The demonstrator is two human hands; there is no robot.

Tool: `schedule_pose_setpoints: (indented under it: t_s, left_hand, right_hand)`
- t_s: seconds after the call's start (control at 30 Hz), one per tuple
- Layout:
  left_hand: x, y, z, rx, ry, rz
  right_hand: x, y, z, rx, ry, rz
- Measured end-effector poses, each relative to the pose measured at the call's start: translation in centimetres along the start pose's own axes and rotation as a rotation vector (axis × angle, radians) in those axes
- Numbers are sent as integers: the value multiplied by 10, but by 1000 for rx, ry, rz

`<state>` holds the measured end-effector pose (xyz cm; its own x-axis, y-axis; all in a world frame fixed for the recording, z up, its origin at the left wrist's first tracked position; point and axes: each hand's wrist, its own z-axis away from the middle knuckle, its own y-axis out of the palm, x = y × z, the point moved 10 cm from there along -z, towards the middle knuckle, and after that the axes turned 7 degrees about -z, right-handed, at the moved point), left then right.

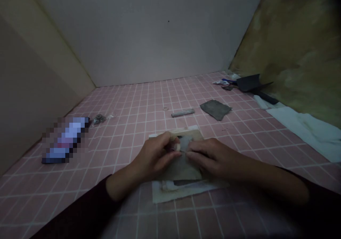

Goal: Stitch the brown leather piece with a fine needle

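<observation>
My left hand (160,153) is closed in a pinch on a small pale round piece (178,147), possibly a ring; the fingers cover part of it. Close beside it, the fingers of my right hand (206,155) are pressed together. A thin sliver shows between the two hands, but what the right fingers grip is too small and dim to name. Both hands are over a stack of worn sheets (183,171), tan and greyish, with a stained whitish sheet (165,196) at the bottom.
Beyond my hands on the pink checked surface (128,125) lie a pale ring (165,108), a grey rod or tube (183,112) and a dark grey sheet (215,110). At left are a blurred-out device (65,141) and a small bag (99,118). A black curved piece (249,83) and white cloth (303,125) lie right.
</observation>
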<state>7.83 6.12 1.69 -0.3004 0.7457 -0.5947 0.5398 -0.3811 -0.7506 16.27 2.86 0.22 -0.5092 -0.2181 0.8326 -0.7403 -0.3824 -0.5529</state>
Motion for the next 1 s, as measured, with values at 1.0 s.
schedule_pose_setpoints:
  t_s: [1.0]
  left_hand:
    - [2, 7, -2, 75, -50, 66]
  right_hand:
    - [8, -6, 4, -91, -109, 262]
